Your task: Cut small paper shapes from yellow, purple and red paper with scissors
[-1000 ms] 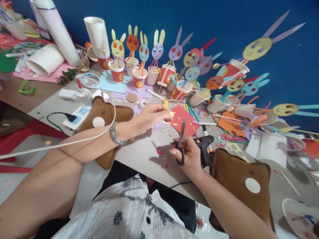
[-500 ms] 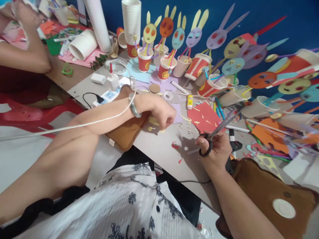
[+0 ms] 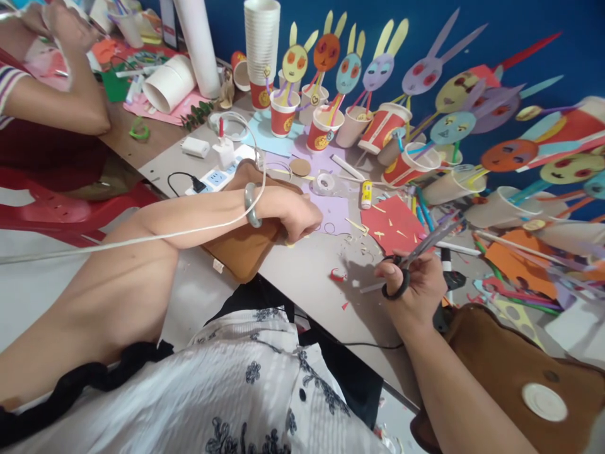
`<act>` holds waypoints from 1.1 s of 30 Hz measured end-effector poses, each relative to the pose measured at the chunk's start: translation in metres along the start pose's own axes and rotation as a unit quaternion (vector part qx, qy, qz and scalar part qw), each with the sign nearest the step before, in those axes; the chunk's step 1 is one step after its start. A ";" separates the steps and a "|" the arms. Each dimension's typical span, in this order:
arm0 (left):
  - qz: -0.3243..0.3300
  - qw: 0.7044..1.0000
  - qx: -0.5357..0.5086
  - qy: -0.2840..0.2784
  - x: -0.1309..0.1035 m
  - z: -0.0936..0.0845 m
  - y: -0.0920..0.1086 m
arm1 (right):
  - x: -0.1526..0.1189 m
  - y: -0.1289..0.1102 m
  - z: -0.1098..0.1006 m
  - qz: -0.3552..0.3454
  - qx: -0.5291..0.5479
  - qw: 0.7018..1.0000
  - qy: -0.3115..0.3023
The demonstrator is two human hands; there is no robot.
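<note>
Single pair of scissors (image 3: 430, 241) clamped in right hand (image 3: 418, 287); left hand (image 3: 301, 217) beside purple paper (image 3: 336, 211), grip unclear.

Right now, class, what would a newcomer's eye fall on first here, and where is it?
Probably the long-eared paper figures, lined up in cups before the blue wall. Next, perhaps, the scissors in the right hand, beside the red paper, and the tall cup stack at the row's left end.

Right hand (image 3: 418, 290) holds scissors (image 3: 426, 242); left hand (image 3: 297, 213) near purple paper (image 3: 338, 209).
</note>
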State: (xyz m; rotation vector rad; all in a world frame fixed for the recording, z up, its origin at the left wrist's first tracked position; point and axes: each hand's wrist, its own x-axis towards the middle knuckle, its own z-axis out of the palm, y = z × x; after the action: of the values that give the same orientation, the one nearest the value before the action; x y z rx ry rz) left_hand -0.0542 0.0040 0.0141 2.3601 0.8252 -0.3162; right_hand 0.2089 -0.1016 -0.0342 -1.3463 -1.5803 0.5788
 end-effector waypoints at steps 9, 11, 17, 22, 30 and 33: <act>0.033 0.998 -0.003 0.045 -0.011 -0.012 -0.008 | 0.001 -0.003 0.000 -0.012 -0.005 1.000 0.006; 0.047 0.996 0.014 0.073 -0.015 -0.011 -0.010 | 0.001 -0.002 -0.001 -0.006 -0.008 1.000 0.005; 0.062 0.972 0.144 0.177 -0.035 0.023 -0.002 | 0.000 0.002 0.001 -0.002 0.018 1.000 0.006; 0.039 0.953 0.218 0.208 -0.063 0.067 0.009 | 0.000 0.001 0.002 0.006 0.019 1.000 0.001; 0.001 0.954 0.231 0.191 -0.077 0.092 0.006 | 0.001 -0.002 0.002 0.000 0.038 0.999 0.006; 0.003 0.954 0.232 0.192 -0.079 0.094 0.007 | 0.002 -0.001 0.001 -0.010 0.051 0.999 0.017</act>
State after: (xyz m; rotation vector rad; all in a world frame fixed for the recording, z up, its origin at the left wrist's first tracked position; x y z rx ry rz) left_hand -0.1135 -0.0973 -0.0245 2.9217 1.0069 -0.0419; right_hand 0.2076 -0.0995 -0.0335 -1.2570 -1.5147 0.6135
